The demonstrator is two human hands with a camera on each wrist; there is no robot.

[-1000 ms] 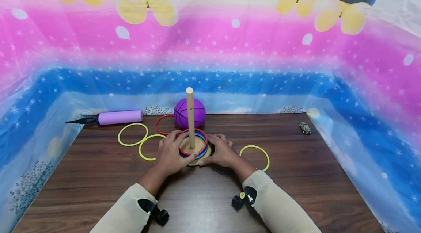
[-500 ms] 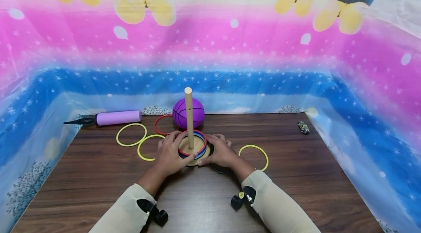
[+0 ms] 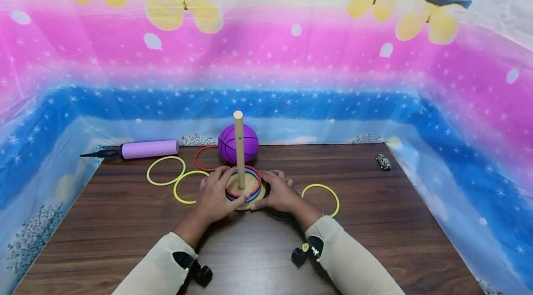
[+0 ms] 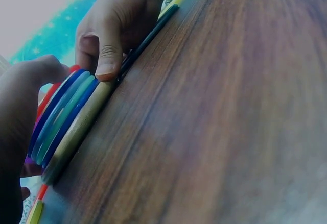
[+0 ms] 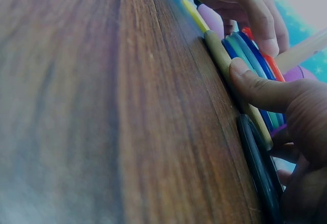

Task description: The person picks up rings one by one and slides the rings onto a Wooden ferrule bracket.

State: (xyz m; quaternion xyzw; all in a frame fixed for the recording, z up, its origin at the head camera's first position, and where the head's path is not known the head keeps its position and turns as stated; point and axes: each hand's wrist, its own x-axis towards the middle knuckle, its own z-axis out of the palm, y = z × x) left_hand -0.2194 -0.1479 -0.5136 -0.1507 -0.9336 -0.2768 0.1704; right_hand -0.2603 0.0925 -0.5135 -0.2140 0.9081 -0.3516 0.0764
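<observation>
In the head view a wooden post stands upright on a round wooden base. A stack of rings encircles it low down: a red ring on top, with blue and teal rings beneath. My left hand grips the stack from the left, its thumb along the near side of the red ring. From the right, my right hand holds the wooden base, thumb pressed on its near edge and fingers curled behind. Next to the base, partly under my right hand, lies a black ring.
Behind the post sits a purple ball, with another red ring left of it. Yellow rings lie on the wood-grain table to both sides. A purple hand pump is at back left, a toy car at back right.
The red top ring sits slightly lower around the post than a second ago. Both hands keep their places.
</observation>
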